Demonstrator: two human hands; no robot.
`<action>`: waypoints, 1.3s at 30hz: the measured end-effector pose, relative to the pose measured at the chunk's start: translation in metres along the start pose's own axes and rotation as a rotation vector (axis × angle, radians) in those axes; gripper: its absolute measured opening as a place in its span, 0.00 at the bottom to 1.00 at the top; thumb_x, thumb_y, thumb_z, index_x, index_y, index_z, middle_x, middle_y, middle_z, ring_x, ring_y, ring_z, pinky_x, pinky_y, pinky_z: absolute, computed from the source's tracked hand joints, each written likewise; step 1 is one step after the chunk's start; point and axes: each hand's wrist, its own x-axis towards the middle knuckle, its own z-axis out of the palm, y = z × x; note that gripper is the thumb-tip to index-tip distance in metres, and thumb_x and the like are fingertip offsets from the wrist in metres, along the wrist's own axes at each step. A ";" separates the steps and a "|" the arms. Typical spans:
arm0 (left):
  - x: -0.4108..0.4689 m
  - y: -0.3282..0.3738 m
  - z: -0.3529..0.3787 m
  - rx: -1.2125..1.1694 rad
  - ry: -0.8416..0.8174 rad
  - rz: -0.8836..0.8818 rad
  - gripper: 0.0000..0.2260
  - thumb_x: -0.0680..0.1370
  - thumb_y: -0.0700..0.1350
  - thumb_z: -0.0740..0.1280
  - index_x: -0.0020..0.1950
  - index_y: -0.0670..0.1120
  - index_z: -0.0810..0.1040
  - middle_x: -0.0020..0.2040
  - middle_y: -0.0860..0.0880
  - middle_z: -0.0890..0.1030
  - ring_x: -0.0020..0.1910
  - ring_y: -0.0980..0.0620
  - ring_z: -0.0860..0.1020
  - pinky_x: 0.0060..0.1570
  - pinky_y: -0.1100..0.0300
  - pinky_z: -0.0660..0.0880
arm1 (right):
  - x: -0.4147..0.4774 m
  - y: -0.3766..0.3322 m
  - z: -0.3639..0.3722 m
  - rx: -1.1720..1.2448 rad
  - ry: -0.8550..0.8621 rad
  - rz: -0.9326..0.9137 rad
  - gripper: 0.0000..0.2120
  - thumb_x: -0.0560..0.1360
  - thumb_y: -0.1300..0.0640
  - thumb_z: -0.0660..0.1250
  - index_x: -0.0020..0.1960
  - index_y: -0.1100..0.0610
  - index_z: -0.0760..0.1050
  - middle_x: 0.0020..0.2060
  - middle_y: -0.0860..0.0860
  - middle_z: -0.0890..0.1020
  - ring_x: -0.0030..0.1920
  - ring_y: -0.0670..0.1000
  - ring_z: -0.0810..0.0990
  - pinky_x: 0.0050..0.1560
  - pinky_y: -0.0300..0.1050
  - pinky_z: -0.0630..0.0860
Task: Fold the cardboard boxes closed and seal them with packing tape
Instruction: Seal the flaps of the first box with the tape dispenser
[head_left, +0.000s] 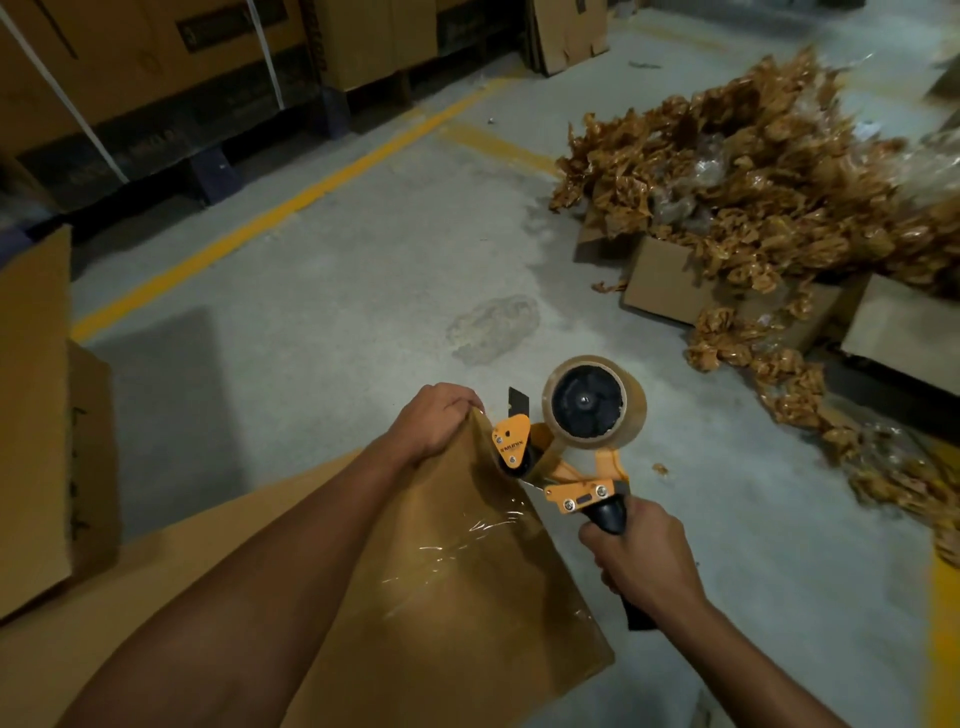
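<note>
**Dispenser at the box corner, both hands clenched**

Low in the middle of the view, a brown cardboard box (441, 639), top face closed and slanting down toward the right. Along that face, a glossy, wrinkled strip of clear packing tape (467, 535), reaching from the far corner back toward the near edge.

Clamped over the far corner, the left hand (434, 421), fingers curled round the cardboard edge, forearm stretched across the box top. Pressed against the same corner, just right of that hand, an orange tape dispenser (571, 483), front end touching the cardboard, black blade guard sticking up beside the knuckles. Mounted on its top, a nearly clear tape roll (595, 402) on a black hub. Wrapped tight round the black handle, the right hand (639, 551), off the box's right edge and above the bare concrete floor (337, 270).

At the left edge, an open carton (36, 415) with one flap standing upright. Across the floor, a yellow line (291, 202) running diagonally from the left toward the top. Beyond it, stacked cartons (130, 62) on dark pallets, crossed by white straps. On the right, a heap of crumpled brown scraps (753, 182) spilling over low cartons (670, 283) and trailing down toward the right edge. Between heap and hands, a pale smear (493, 327) on the concrete.
</note>
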 end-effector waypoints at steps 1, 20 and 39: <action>-0.001 0.001 -0.001 -0.001 -0.004 -0.006 0.18 0.78 0.46 0.53 0.48 0.53 0.84 0.54 0.50 0.83 0.54 0.50 0.78 0.58 0.51 0.75 | -0.004 0.003 -0.002 -0.009 -0.001 0.004 0.06 0.70 0.58 0.71 0.39 0.57 0.75 0.27 0.53 0.81 0.24 0.51 0.80 0.29 0.51 0.80; 0.001 0.042 -0.005 0.279 -0.069 0.257 0.14 0.82 0.50 0.63 0.61 0.47 0.83 0.60 0.49 0.83 0.58 0.50 0.79 0.61 0.52 0.73 | -0.035 0.031 -0.015 -0.113 0.014 0.070 0.07 0.68 0.52 0.71 0.39 0.53 0.75 0.31 0.51 0.81 0.30 0.52 0.81 0.35 0.55 0.81; -0.038 0.020 0.019 0.573 -0.272 0.621 0.17 0.81 0.39 0.60 0.69 0.44 0.76 0.69 0.45 0.76 0.76 0.46 0.64 0.77 0.52 0.47 | -0.031 0.022 -0.020 -0.114 -0.019 0.081 0.07 0.69 0.52 0.72 0.41 0.53 0.76 0.33 0.52 0.82 0.33 0.54 0.82 0.36 0.55 0.82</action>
